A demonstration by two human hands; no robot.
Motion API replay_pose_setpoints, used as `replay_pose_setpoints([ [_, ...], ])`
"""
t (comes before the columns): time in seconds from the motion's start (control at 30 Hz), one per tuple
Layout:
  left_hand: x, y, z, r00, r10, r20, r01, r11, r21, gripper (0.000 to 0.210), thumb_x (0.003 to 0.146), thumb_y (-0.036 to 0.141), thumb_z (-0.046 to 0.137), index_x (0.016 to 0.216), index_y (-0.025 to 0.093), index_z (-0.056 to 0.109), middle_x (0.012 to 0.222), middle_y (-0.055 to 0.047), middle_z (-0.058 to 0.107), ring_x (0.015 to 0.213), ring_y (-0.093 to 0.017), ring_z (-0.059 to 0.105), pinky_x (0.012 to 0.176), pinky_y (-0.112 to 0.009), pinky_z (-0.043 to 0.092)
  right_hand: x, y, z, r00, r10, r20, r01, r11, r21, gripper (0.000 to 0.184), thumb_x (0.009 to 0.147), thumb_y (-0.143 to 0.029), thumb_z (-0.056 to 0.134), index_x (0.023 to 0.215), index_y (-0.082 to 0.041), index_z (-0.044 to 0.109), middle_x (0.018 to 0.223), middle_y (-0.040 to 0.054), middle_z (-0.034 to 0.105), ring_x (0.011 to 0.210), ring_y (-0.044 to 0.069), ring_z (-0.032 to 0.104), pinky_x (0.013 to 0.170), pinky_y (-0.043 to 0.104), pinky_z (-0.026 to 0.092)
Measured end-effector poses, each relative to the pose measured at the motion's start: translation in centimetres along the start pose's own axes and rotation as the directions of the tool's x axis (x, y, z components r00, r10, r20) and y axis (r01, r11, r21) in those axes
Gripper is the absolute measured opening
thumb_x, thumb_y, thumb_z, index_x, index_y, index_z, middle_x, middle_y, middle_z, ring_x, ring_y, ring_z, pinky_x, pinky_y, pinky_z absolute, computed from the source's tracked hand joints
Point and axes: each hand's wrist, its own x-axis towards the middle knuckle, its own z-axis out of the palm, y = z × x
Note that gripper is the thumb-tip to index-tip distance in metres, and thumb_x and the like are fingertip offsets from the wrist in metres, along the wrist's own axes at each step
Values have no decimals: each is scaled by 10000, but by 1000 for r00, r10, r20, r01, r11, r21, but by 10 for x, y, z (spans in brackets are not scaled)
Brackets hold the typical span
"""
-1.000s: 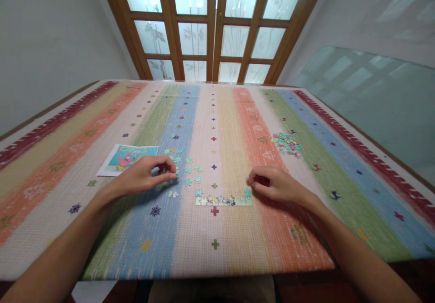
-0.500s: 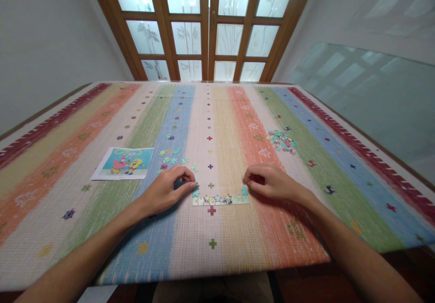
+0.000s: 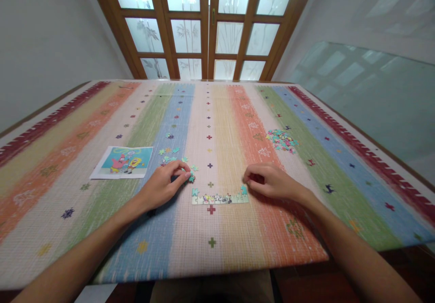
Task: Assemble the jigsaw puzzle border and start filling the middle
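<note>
A teal jigsaw piece point(image 3: 192, 177) is pinched at the fingertips of my left hand point(image 3: 166, 180), just above and left of the partly joined puzzle. That puzzle strip point(image 3: 220, 199) is a low row of pale pieces with small figures, with a teal piece standing up at each end. Beside its right end my right hand point(image 3: 267, 180) rests with curled, closed fingers. Its fingertips are close to the right-end teal piece point(image 3: 244, 189); whether they hold anything is hidden. Several loose teal pieces point(image 3: 175, 150) lie beyond my left hand.
A heap of mixed loose pieces point(image 3: 282, 141) lies at the right, beyond my right hand. On the left is a printed cartoon picture point(image 3: 124, 161). A striped cloth point(image 3: 234, 230) covers the table, and wooden glazed doors point(image 3: 208, 26) stand behind it.
My left hand has moved slightly up and left, away from the puzzle's left end, with the teal jigsaw piece in its fingers. My right hand has stayed in place.
</note>
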Motion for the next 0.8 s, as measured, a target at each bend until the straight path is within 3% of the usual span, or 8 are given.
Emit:
replay_pose_setpoints([
  [0.4, 3, 0, -1, 997, -77, -32, 71, 985, -157, 255, 934, 456, 589, 973, 216, 665, 876, -67, 794, 817, -223, 716, 786, -382, 537, 0, 1, 1, 1000, -15, 1, 15, 1000, -20, 147, 812, -127, 562, 829, -232, 664, 799, 35, 726, 705, 181, 633, 685, 316, 460],
  [0.6, 3, -8, -27, 953, -114, -281, 125, 992, 20, 336, 893, 528, 639, 945, 208, 728, 824, -52, 726, 728, -211, 633, 685, -349, 480, 0, 1, 1, 1000, -27, -7, 27, 1000, -11, 145, 811, -129, 555, 828, -222, 665, 794, 38, 724, 695, 178, 627, 682, 316, 454],
  [0.8, 3, -24, -55, 909, -182, -375, 208, 978, 28, 351, 892, 537, 648, 946, 200, 732, 714, -26, 675, 625, -183, 589, 580, -313, 433, 0, 1, 2, 1000, -8, -3, 8, 1000, -11, 161, 794, -104, 554, 818, -228, 654, 805, 32, 724, 715, 179, 631, 697, 313, 464],
])
